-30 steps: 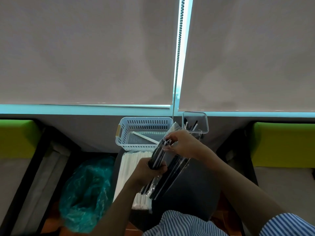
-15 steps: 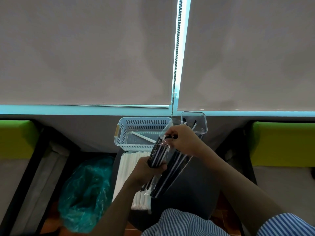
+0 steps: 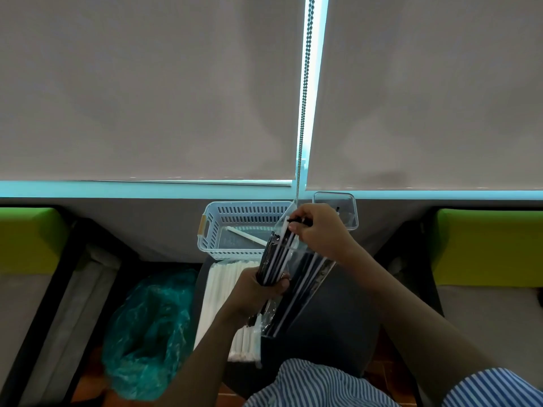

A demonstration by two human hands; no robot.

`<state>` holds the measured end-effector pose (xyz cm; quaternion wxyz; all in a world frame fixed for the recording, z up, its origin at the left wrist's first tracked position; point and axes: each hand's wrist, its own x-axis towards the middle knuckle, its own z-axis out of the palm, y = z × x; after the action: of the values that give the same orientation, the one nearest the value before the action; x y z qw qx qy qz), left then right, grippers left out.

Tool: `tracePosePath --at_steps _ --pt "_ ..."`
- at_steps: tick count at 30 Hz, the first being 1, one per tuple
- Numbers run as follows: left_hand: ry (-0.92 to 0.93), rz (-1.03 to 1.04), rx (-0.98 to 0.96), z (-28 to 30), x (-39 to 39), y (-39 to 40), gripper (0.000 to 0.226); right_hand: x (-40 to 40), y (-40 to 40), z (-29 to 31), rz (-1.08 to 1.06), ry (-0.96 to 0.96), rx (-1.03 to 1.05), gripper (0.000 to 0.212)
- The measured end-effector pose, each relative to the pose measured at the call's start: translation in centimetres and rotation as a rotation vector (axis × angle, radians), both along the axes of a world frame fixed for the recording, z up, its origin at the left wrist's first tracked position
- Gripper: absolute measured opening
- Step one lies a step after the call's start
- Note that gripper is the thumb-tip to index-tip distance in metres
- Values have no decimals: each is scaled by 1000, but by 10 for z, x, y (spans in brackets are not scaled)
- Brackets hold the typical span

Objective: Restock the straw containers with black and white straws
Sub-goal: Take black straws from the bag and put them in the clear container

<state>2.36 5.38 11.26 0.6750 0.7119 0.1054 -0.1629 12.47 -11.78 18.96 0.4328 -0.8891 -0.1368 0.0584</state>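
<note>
My left hand (image 3: pixel 258 292) grips a bundle of black straws (image 3: pixel 273 259) in a clear plastic wrapper, held tilted over a dark stool top. My right hand (image 3: pixel 318 230) pinches the top ends of some black straws at the wrapper's mouth. A clear straw container (image 3: pixel 349 210) holding a few black straws stands behind my right hand, partly hidden. A white slotted basket (image 3: pixel 235 218) with one white straw (image 3: pixel 246 236) in it stands to its left. A pack of white straws (image 3: pixel 223 292) lies under my left forearm.
A teal plastic bag (image 3: pixel 150 327) sits low on the left. Green and grey bench cushions (image 3: pixel 26 239) flank both sides. Roller blinds with a bead chain (image 3: pixel 304 98) hang over the window behind the basket.
My right hand has risen toward the clear container, drawing black straws up out of the wrapper. The left hand has kept its grip on the bundle.
</note>
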Motion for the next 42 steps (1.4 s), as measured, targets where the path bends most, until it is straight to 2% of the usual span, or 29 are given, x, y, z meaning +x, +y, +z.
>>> tracePosePath --at_steps 9,14,17,24,27,35,39,42 --pt "-19 13 70 1 -1 -3 12 -1 0 4 -51 -14 41 12" --pt "-29 23 74 1 1 -4 8 -7 1 10 17 180 148 21" --pt "-26 15 83 -2 1 -4 9 -11 2 11 111 178 44 20" --pt "-20 24 40 -4 -2 -3 7 -14 10 6 20 204 104 12" --pt "-10 23 31 -5 -2 -2 7 -15 10 5 -43 256 234 11" --pt "-4 25 11 -5 0 -3 8 -17 12 11 -240 365 542 23" --pt "-8 22 23 -6 2 -3 6 -14 13 11 -241 314 524 23" --pt "-28 36 25 -7 3 -5 9 -16 12 14 -179 304 545 16"
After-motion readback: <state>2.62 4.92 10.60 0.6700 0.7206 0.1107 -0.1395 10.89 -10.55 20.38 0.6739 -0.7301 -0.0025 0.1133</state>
